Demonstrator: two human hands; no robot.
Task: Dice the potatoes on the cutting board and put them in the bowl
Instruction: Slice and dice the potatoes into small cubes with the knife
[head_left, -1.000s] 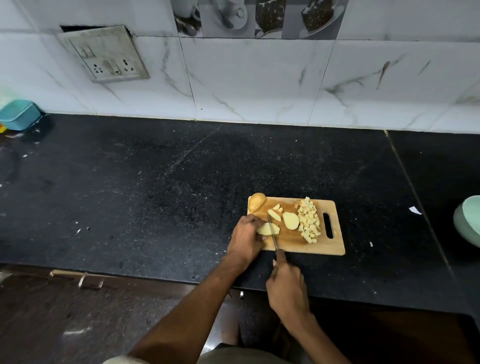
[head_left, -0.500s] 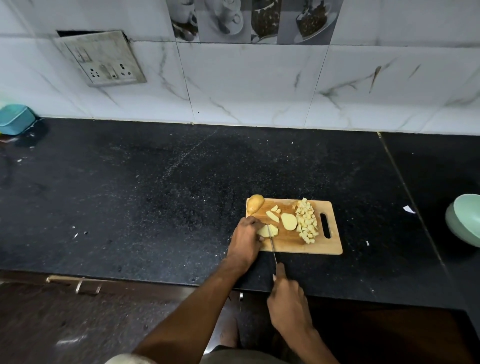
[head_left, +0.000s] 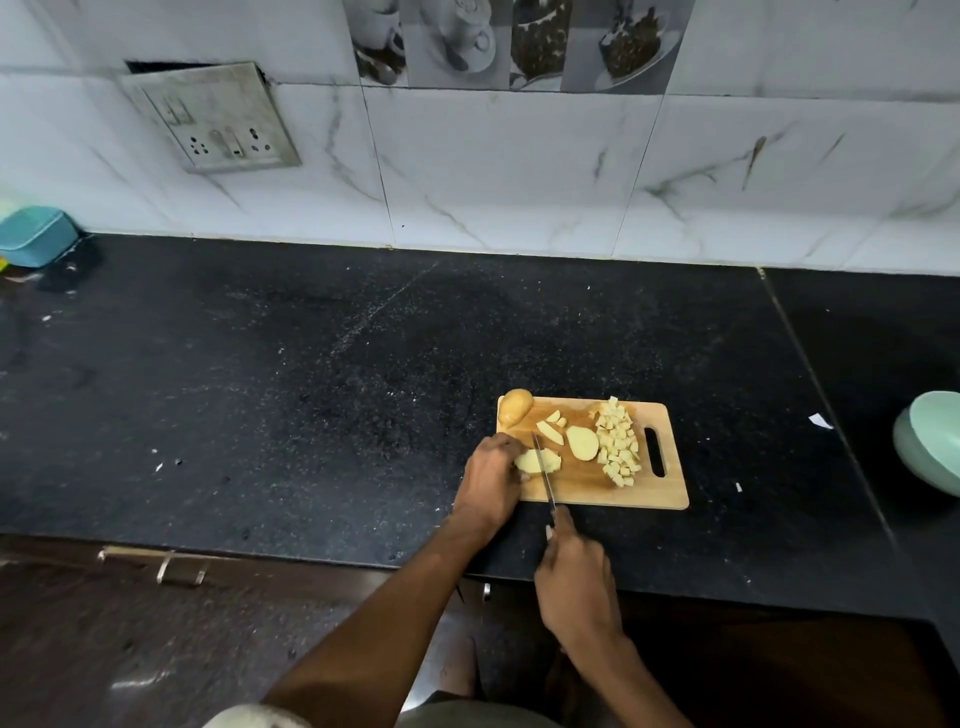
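A wooden cutting board (head_left: 670, 493) lies on the black counter. My left hand (head_left: 491, 475) holds a potato piece (head_left: 530, 461) at the board's left edge. My right hand (head_left: 574, 582) grips a knife (head_left: 544, 475) whose blade runs through that piece. A flat potato slice (head_left: 582, 442) and a few strips (head_left: 549, 431) lie mid-board. A heap of several diced cubes (head_left: 618, 447) sits by the handle slot. An unpeeled potato part (head_left: 515, 406) rests at the board's far left corner. A pale green bowl (head_left: 930, 447) stands at the right edge of view.
The black counter (head_left: 311, 389) spreads to the left and behind the board, backed by a tiled wall with a socket plate (head_left: 213, 119). A teal container (head_left: 34, 236) sits at the far left. Small white scraps (head_left: 821, 421) lie between board and bowl. A drawer handle (head_left: 166, 564) shows below.
The knife blade has moved slightly along the held potato piece. Both hands stay in place. My head has shifted a little, sliding the view.
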